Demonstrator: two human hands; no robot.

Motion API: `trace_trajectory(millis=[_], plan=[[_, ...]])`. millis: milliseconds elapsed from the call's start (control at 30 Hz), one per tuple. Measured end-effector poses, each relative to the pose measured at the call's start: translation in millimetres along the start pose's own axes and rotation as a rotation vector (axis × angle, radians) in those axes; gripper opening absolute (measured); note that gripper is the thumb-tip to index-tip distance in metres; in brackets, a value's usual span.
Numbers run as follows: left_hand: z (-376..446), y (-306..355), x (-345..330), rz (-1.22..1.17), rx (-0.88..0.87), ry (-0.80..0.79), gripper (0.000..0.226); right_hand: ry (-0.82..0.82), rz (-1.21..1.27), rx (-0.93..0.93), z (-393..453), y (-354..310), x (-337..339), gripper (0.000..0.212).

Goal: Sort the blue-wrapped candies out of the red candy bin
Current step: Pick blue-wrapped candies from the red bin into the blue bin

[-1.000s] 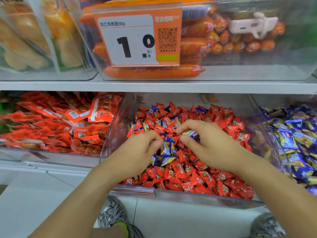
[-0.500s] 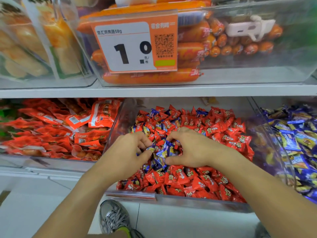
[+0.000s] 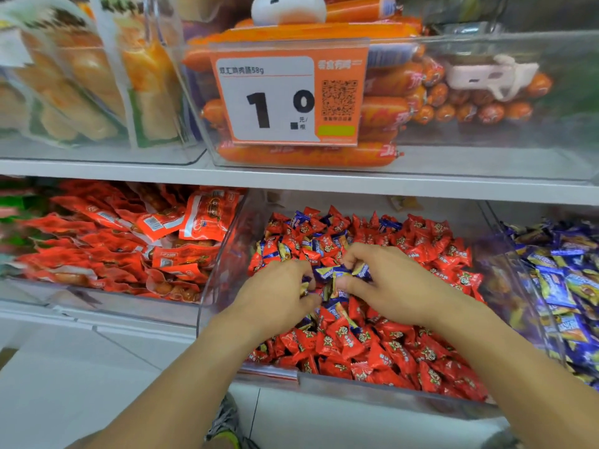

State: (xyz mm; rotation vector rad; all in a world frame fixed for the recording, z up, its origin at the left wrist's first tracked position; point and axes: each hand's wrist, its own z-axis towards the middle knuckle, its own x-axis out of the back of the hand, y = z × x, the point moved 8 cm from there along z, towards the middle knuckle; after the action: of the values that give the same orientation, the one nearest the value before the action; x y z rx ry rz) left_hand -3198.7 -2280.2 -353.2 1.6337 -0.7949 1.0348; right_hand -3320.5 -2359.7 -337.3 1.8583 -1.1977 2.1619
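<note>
shelf bin (image 3: 356, 385): both hands now pinch blue candies (image 3: 334, 273).

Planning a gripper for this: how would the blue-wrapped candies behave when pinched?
The blue-wrapped candies look small and probably light. Their glossy film may be slippery, with twisted ends that likely crumple. In a loose heap, neighbours would probably shift.

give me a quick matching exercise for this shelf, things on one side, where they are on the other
Things:
1. sausages
2. red candies
3. blue candies
4. price tag

Places:
A. bin right of the hands
B. on the front of an upper bin
C. upper bin, behind the tag
D. middle lower bin, under both hands

Pairs: 1-C, 2-D, 3-A, 4-B
</note>
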Motion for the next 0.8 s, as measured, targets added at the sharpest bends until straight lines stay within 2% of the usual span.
trace_trajectory(millis=[233, 333, 433, 533, 633, 733, 800], plan=[[2, -4, 9, -0.086, 0.036, 0.021, 0.012, 0.100, 0.123, -0.068, -13, 10, 21, 0.029], [-2, 1, 29, -0.262, 0.053, 0.122, 0.013, 0.161, 0.201, -0.110, -23, 16, 34, 0.030], [-6, 10, 30, -0.557, 0.084, 0.072, 0.016, 0.162, 0.375, -0.174, -38, 18, 41, 0.031], [-8, 41, 22, -0.743, 0.047, -0.025, 0.018, 0.195, 0.504, -0.200, -57, 16, 51, 0.030], [-9, 77, 12, -0.906, 0.028, -0.039, 0.015, 0.250, 0.590, -0.236, -77, 22, 62, 0.032], [-8, 112, 2, -0.989, 0.019, -0.044, 0.018, 0.304, 0.623, -0.273, -98, 30, 74, 0.031], [-5, 139, -3, -0.999, -0.029, -0.059, 0.024, 0.314, 0.629, -0.256, -110, 36, 82, 0.023]])
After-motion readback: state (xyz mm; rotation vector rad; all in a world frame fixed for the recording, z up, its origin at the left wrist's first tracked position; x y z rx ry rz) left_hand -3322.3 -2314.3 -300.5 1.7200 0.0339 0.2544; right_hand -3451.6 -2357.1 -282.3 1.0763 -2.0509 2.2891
